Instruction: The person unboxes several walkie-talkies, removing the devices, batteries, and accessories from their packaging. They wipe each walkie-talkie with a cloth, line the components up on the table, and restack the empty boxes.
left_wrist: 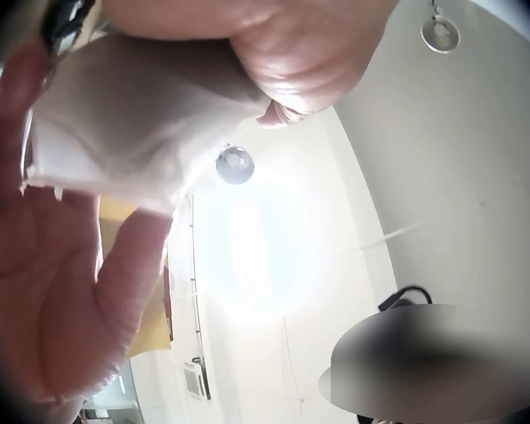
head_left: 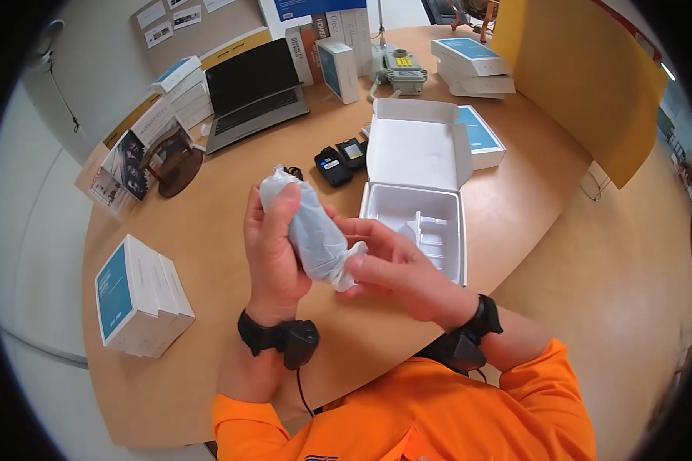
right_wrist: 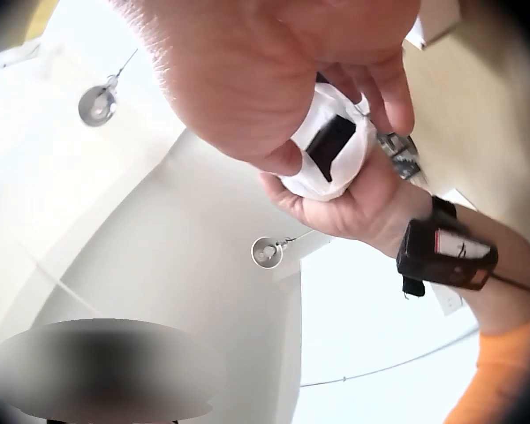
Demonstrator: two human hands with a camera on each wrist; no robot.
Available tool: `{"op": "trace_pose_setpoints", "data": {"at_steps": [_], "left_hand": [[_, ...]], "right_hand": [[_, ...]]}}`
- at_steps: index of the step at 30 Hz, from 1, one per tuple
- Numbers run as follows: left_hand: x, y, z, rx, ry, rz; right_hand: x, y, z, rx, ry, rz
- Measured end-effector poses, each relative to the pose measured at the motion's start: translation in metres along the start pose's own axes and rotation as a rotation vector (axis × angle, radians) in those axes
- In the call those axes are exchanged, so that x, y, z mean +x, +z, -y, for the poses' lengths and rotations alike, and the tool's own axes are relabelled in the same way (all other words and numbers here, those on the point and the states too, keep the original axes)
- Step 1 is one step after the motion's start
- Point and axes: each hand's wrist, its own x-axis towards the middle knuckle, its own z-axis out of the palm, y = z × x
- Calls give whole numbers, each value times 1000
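A long object in a whitish wrapper (head_left: 311, 230) is held up over the desk in the head view. The left hand (head_left: 273, 246) grips its upper part, thumb across the front. At its lower end, the right hand (head_left: 396, 269) pinches the crumpled wrapper between thumb and fingers. Seen from the right wrist, the wrapper's end (right_wrist: 322, 146) gapes around something black (right_wrist: 332, 141). In the left wrist view the wrapper (left_wrist: 150, 115) spans between both hands. Behind the right hand lies an open white box (head_left: 417, 146) with a moulded tray (head_left: 384, 203).
Two black devices (head_left: 338, 164) lie beyond the hands. A laptop (head_left: 257, 92), a telephone (head_left: 400, 71) and upright books (head_left: 334, 31) stand at the back. Boxes (head_left: 142, 296) stand at the left, with more boxes (head_left: 477, 69) at the back right beside a yellow partition (head_left: 577, 77).
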Motion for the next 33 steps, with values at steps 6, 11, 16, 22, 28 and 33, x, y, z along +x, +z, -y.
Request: {"op": "trace_pose_setpoints", "data": {"at_steps": [6,11,16,22,28,33], "left_hand": [[-10,-1,-12,-41,106,9],[-14,-1,-27,35,267,-36],[-15,2,-42,54,449,-97],[-19,-14,-71,50,523,-146],[-2,-33,-68,269,522,-203],[11,-20,-24,-1,251,-122]], "right_hand": [[13,15,-22,221,77,95],[15,19,-28,257,86,136],[7,27,-25,89,107,132],[-16,14,-14,-216,93,170],[-59,-41,38,-280,6,-178],[-70,-70,32,86,-252,-259]]}}
